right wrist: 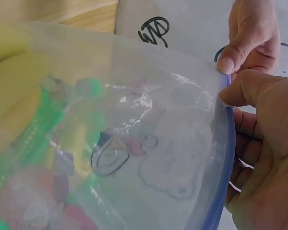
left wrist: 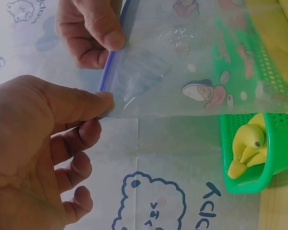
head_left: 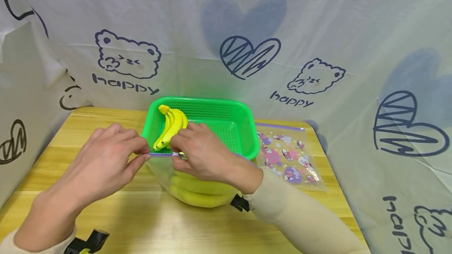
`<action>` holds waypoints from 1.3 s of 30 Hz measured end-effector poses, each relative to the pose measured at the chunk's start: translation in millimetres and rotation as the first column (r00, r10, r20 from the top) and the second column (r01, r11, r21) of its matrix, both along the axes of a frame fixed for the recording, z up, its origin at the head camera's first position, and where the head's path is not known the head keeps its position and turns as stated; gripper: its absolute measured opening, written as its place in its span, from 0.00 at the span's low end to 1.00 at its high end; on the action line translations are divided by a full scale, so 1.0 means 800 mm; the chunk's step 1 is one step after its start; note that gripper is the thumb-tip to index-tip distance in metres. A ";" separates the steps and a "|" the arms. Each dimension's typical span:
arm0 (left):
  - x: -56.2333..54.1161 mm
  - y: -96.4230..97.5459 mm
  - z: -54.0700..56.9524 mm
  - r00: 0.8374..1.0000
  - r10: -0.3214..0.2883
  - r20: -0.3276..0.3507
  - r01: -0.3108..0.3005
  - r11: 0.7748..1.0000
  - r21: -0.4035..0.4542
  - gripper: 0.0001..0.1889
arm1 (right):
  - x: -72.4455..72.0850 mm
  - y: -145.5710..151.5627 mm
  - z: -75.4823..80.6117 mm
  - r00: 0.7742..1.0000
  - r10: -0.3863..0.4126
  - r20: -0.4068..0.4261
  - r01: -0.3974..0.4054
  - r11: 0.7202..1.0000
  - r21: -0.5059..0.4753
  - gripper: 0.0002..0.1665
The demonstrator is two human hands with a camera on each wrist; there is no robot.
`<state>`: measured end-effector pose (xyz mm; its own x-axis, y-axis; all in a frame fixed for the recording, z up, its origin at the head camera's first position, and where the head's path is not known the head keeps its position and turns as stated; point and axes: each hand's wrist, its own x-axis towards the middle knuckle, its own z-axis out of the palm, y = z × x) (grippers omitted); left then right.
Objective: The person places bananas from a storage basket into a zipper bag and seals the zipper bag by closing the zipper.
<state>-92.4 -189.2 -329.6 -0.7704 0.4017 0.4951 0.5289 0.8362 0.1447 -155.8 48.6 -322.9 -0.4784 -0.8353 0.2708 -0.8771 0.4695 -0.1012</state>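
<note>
A clear zip bag (head_left: 160, 173) with a purple zip edge hangs in front of the basket, with yellow bananas (head_left: 201, 195) inside it. My left hand (head_left: 102, 164) pinches the bag's top corner between thumb and index finger, its other fingers loosely bent in the left wrist view. Close beside it, my right hand (head_left: 206, 154) pinches the small white slider (head_left: 175, 153) on the zip edge. Cartoon prints (left wrist: 204, 93) show on the bag's side. Behind the bag, a bunch of bananas (head_left: 171, 126) lies at the left end of the green basket (head_left: 252, 136).
A second printed zip bag (head_left: 289, 156) lies flat on the wooden table (head_left: 134, 218), right of the basket. White cloth (head_left: 190, 69) with hearts and bear drawings stands around the table's back and sides.
</note>
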 end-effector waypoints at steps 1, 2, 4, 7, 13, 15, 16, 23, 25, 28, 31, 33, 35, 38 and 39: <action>0.000 0.000 0.000 1.000 0.003 0.005 -0.003 1.000 0.002 0.11 | -0.001 0.001 0.000 1.000 -0.004 0.003 0.004 1.000 -0.001 0.04; 0.000 0.001 0.000 1.000 0.006 0.012 -0.006 1.000 0.006 0.11 | -0.001 0.003 -0.001 1.000 -0.009 0.003 0.009 1.000 -0.002 0.04; -0.001 0.003 0.001 0.999 0.011 0.031 -0.011 1.000 0.014 0.10 | -0.003 0.005 -0.001 1.000 -0.022 0.005 0.022 1.000 -0.003 0.04; -0.001 0.007 0.001 0.997 0.021 0.074 -0.023 0.999 0.026 0.08 | -0.004 0.008 -0.002 0.999 -0.043 0.009 0.043 0.999 -0.002 0.05; -0.003 0.013 0.000 0.999 0.004 0.053 -0.007 0.998 0.061 0.07 | -0.004 0.013 -0.003 0.997 -0.061 0.041 0.062 0.998 -0.007 0.05; -0.004 0.014 -0.001 1.000 0.004 0.030 -0.006 0.998 0.067 0.08 | -0.003 0.013 -0.003 0.997 -0.062 0.048 0.062 0.998 -0.005 0.05; -0.004 0.014 -0.001 1.000 0.008 0.022 -0.010 0.998 0.067 0.09 | -0.003 0.013 -0.003 0.997 -0.060 0.051 0.061 0.998 -0.003 0.05; -0.005 0.016 0.001 0.998 0.054 0.036 -0.057 0.996 0.070 0.08 | -0.003 0.014 0.000 0.996 -0.055 0.067 0.056 0.998 -0.009 0.05; -0.005 0.016 0.002 0.997 0.066 0.051 -0.069 0.995 0.073 0.08 | -0.004 0.015 0.000 0.996 -0.053 0.068 0.054 0.998 -0.015 0.05; -0.005 0.015 0.003 0.995 0.077 0.068 -0.082 0.994 0.078 0.08 | -0.004 0.016 0.001 0.997 -0.049 0.067 0.050 0.999 -0.018 0.05; -0.005 0.013 0.002 0.994 0.081 0.078 -0.088 0.993 0.083 0.07 | -0.005 0.019 0.000 0.997 -0.055 0.056 0.056 0.998 -0.009 0.05; -0.005 0.012 0.001 0.993 0.083 0.079 -0.090 0.992 0.086 0.07 | -0.005 0.021 -0.001 0.997 -0.055 0.049 0.055 0.998 -0.009 0.05; -0.004 0.011 0.001 0.993 0.087 0.086 -0.094 0.992 0.088 0.07 | -0.006 0.023 -0.002 0.998 -0.053 0.042 0.054 0.998 -0.012 0.05; -0.005 0.011 0.001 0.991 0.093 0.096 -0.102 0.991 0.089 0.07 | -0.007 0.025 -0.002 0.998 -0.051 0.032 0.052 0.999 -0.016 0.05; -0.005 0.011 0.001 0.991 0.095 0.098 -0.104 0.991 0.089 0.07 | -0.007 0.026 -0.002 0.998 -0.051 0.031 0.051 0.999 -0.017 0.05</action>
